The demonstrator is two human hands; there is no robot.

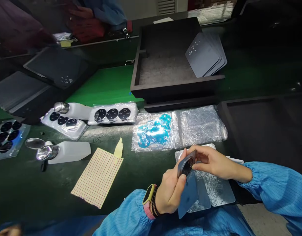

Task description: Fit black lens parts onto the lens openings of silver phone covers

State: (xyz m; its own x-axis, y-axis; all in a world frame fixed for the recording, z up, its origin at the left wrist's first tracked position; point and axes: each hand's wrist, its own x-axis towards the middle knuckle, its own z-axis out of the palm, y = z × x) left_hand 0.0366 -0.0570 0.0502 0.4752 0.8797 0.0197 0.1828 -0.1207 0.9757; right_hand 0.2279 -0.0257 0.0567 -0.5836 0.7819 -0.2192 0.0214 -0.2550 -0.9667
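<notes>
My left hand (169, 193) grips a grey-blue phone back cover (189, 196) near its upper edge, thumb on the face. The cover is held tilted above the table, its lower part hanging down. A black disc-like camera piece (185, 167) sits on the cover's upper part. My right hand (211, 160) pinches at the cover's far edge, its thumb tip at the black piece; the fingers behind are partly hidden. Beneath both hands lie silvery, rounded-corner sheets (221, 193), partly covered by the cover.
A black tray (175, 87) bears a stack of back covers (206, 59). Bags with blue discs (153, 131) and clear film (202, 124) lie before it. Left are packs of black discs (112, 114), two white bottles (72, 152) (79, 111) and a dotted sticker sheet (98, 177). People sit opposite.
</notes>
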